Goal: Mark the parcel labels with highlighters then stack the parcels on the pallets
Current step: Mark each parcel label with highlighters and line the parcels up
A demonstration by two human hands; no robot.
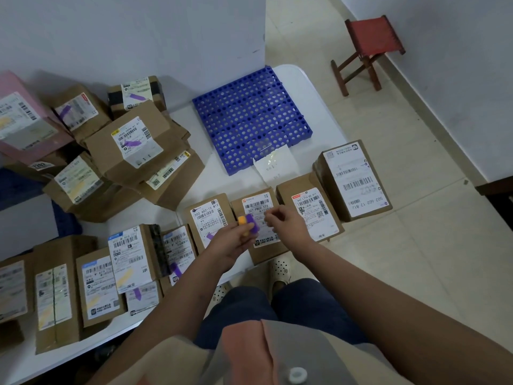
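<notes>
Marking | our left hand (pixel 236 241) grips two highlighters (pixel 247 222), yellow and purple, together for quick swaps | right hand (pixel 280 222), fingers loosely curled, empty, over the parcel (pixel 262 226) at the table's near edge (pixel 194 187) | blue pallet (pixel 249 118) waits bare at the far edge

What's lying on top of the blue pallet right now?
No parcels sit on the blue pallet. Only a white paper slip overlaps its near edge, hiding the grid beneath. The faint writing on the slip is unreadable.
</notes>
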